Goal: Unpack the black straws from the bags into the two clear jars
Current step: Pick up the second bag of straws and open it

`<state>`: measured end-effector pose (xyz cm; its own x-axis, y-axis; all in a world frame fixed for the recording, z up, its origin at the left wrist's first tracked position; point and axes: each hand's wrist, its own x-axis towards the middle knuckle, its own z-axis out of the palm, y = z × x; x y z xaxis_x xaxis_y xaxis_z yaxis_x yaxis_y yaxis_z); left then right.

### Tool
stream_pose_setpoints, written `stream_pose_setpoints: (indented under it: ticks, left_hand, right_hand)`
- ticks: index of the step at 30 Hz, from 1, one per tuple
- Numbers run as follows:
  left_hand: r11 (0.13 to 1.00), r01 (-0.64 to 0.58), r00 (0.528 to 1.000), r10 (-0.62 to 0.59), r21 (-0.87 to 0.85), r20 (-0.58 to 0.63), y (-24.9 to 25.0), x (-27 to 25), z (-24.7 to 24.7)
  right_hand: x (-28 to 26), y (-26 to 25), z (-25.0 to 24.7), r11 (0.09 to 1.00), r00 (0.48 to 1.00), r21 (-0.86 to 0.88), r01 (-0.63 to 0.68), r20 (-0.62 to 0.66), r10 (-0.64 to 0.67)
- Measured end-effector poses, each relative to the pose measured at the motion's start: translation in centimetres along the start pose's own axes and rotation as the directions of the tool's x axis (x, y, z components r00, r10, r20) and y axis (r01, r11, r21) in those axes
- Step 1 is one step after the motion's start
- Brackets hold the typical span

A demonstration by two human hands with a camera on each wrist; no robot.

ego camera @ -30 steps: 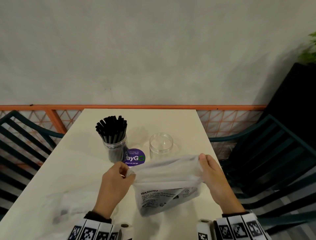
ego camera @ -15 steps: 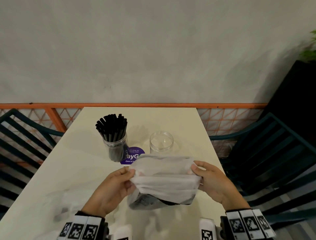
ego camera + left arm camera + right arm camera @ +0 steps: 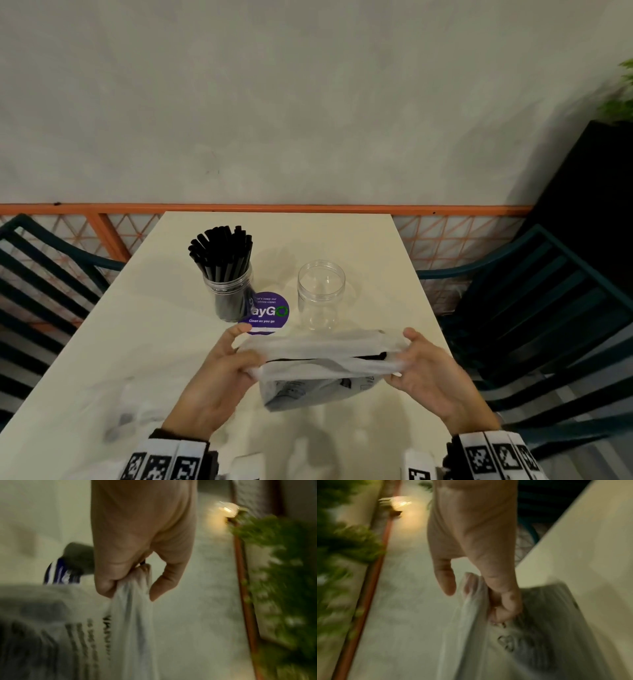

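Note:
A cloudy plastic bag (image 3: 318,377) with printed warning text hangs between my hands over the near part of the table. My left hand (image 3: 236,359) pinches its left top corner, and my right hand (image 3: 407,356) pinches the right one. The mouth is pulled wide, and black straws (image 3: 291,359) show as a dark line inside. In the wrist views my left hand (image 3: 126,586) and right hand (image 3: 488,601) each grip bunched bag film (image 3: 133,601) (image 3: 471,615). Behind the bag stand a clear jar packed with black straws (image 3: 226,270) and an empty clear jar (image 3: 320,294).
A purple round sticker (image 3: 269,313) lies on the cream table (image 3: 154,342) between the jars. An empty clear bag (image 3: 123,411) lies flat at the near left. Dark green chairs (image 3: 548,308) flank the table. An orange rail (image 3: 274,208) and grey wall stand behind.
The bag's folded top flap has been pulled up and apart, so its mouth now gapes with straws showing. Both hands shifted slightly toward me and lower while keeping hold of the corners.

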<state>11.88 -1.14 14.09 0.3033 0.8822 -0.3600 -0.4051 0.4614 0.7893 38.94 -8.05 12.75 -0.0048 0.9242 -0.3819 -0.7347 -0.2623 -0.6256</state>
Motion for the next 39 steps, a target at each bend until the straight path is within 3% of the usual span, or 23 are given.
stream_pose_setpoints:
  ticks: [2, 4, 7, 10, 11, 13, 15, 16, 18, 21, 25, 29, 32, 35, 39]
  left_hand:
    - [0.980, -0.053, 0.998, 0.060, 0.194, -0.031, -0.2, -0.1, 0.1]
    - [0.897, -0.098, 0.990, 0.130, 0.432, -0.046, -0.7, 0.0, 0.5]
    - [0.686, -0.142, 0.961, 0.267, 0.714, -0.066, -1.4, 0.1, 0.5]
    - [0.521, -0.138, 0.922, 0.377, 0.842, -0.083, -1.8, 0.2, -0.4]
    - [0.460, -0.136, 0.902, 0.424, 0.877, -0.083, -1.9, 0.2, -0.9]
    - [0.369, -0.085, 0.875, 0.473, 0.925, -0.108, -2.1, 0.3, -1.8]
    - [0.365, -0.005, 0.898, 0.411, 0.931, -0.156, -2.2, 0.4, -2.3]
    - [0.421, -0.010, 0.922, 0.354, 0.907, -0.155, -2.4, 0.5, -2.5]
    - [0.620, -0.035, 0.968, 0.216, 0.784, -0.128, -2.6, 0.4, -2.1]
    - [0.815, 0.054, 0.997, -0.007, 0.577, -0.083, -3.0, 0.3, -1.4]
    - [0.923, 0.227, 0.973, -0.231, 0.310, -0.025, -2.5, -0.2, -1.7]
    - [0.926, 0.376, 0.926, -0.376, 0.029, -0.027, -1.9, -0.6, -2.5]
    - [0.920, 0.385, 0.920, -0.389, -0.069, -0.054, -1.8, -0.8, -2.3]
    - [0.946, 0.324, 0.946, -0.322, 0.028, -0.038, -2.1, -1.0, -2.2]
    - [0.930, 0.128, 0.988, -0.150, 0.345, 0.038, -2.1, -1.4, -1.5]
  right_hand:
    - [0.2, 0.5, 0.3, 0.958, 0.993, -0.285, 0.030, -0.102, -0.061]
    - [0.4, 1.0, 0.8, 0.866, 0.962, -0.498, 0.055, -0.207, -0.180]
    - [1.0, 1.4, 0.8, 0.639, 0.894, -0.767, 0.057, -0.245, -0.374]
    - [1.3, 1.8, -0.3, 0.382, 0.839, -0.924, 0.017, -0.195, -0.508]
    - [1.2, 1.7, -0.6, 0.339, 0.826, -0.941, -0.005, -0.195, -0.528]
    - [0.8, 1.7, -0.9, 0.435, 0.841, -0.900, -0.003, -0.237, -0.485]
    - [0.5, 1.7, -0.8, 0.578, 0.893, -0.816, 0.007, -0.255, -0.370]
    - [0.4, 1.7, -0.7, 0.639, 0.915, -0.769, 0.000, -0.257, -0.310]
    - [0.4, 1.8, -0.4, 0.735, 0.946, -0.678, -0.035, -0.259, -0.194]
    - [0.5, 2.0, -0.1, 0.844, 0.967, -0.522, -0.120, -0.252, -0.019]
    - [0.6, 1.6, -0.3, 0.922, 0.961, -0.308, -0.235, -0.215, 0.173]
    - [0.4, 1.2, -1.2, 0.963, 0.955, -0.109, -0.248, -0.194, 0.225]
    - [0.4, 1.3, -2.6, 0.972, 0.952, 0.036, -0.233, -0.195, 0.235]
    - [-0.1, 1.0, -2.5, 0.976, 0.957, 0.092, -0.196, -0.200, 0.211]
    - [-0.9, 1.0, -1.4, 0.975, 0.985, -0.204, -0.089, -0.164, 0.056]
